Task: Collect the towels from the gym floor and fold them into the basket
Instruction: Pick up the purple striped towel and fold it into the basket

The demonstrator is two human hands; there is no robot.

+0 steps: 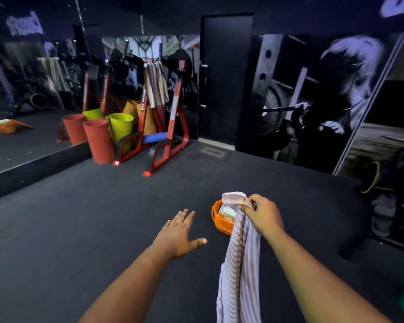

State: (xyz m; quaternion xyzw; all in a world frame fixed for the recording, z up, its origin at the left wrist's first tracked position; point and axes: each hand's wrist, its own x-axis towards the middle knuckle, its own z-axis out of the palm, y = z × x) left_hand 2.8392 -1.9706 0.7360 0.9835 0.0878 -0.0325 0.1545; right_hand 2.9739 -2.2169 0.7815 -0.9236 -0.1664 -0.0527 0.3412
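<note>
Head view: striped towel (239,252) pinched in right hand (264,215).

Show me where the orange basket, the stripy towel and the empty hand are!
orange basket (217,223): head view, on its left wall.
stripy towel (240,257): head view, on the hanging middle.
left hand (177,231): head view, on its back.

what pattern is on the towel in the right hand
Thin pale lilac and white stripes run along the towel, pinched by the right hand; head view.
</note>
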